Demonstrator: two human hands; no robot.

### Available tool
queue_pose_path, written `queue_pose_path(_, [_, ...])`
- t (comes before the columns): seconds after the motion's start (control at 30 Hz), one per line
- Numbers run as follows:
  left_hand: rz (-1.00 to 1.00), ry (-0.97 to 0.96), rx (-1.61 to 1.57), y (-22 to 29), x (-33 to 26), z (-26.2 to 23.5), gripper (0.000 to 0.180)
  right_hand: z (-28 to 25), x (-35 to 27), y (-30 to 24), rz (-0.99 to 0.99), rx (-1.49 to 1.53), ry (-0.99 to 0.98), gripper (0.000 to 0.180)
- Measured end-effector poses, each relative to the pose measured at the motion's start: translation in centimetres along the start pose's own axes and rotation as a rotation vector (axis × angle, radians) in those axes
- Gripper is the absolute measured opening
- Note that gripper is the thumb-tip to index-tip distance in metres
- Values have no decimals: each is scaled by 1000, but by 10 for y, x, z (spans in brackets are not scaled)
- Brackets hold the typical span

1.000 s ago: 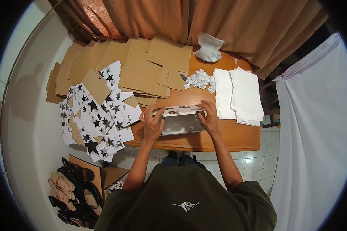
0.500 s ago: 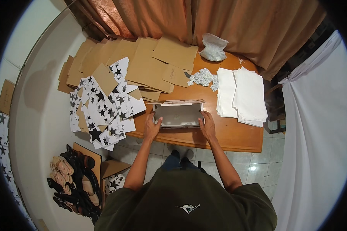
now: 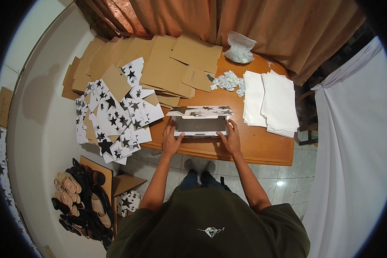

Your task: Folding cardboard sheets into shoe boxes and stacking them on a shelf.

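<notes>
On the wooden table in front of me stands a shoebox-like cardboard box with a grey inside and white front edge. Its raised lid, white with black and grey stars, stands along the far side. My left hand grips the left end, thumb at the front edge and fingers along the outside. Around the right end my right hand is closed in the same way, thumb at the front corner. No contents are visible inside the box.
Flat star-printed cardboard sheets lie on the left, with plain brown cardboard behind. To the right are white paper sheets, small packets and a clear plastic bag. Shoes and sandals sit at lower left.
The box has tilted, so its star-printed lid and white front edge show more and less of the inside is seen. Both hands have shifted slightly along its ends, still gripping.
</notes>
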State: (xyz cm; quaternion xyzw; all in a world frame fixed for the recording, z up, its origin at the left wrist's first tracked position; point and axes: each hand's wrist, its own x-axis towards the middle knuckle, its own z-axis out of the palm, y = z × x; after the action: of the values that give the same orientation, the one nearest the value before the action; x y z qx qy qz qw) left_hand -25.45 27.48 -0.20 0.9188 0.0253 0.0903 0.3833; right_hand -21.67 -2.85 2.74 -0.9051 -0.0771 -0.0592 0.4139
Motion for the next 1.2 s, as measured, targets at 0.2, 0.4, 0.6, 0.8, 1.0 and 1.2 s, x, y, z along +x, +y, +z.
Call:
queue_pose_path(0.2, [-76,-14,164,14,-4,1,57,5,-1,1,-1,-2,26,65])
queue_pose_path(0.4, [-205,-189,299,11,-3,6,65,3,1,-4,33,-46,-26,69])
queue_pose_path(0.6, [58,185,59,26,-9,-33,54,-10,-21,-17,-59,-71,259,50])
queue_pose_path(0.8, [384,237,40,89,39,-91,31,-38,15,-80,-326,-149,325,42])
queue_pose_path(1.0, [442,-378,259,84,85,-76,50,-21,53,-90,-451,-421,-136,44])
queue_pose_path(1.2, [463,-437,344,50,69,-47,54,8,43,-64,-426,-336,-218,35])
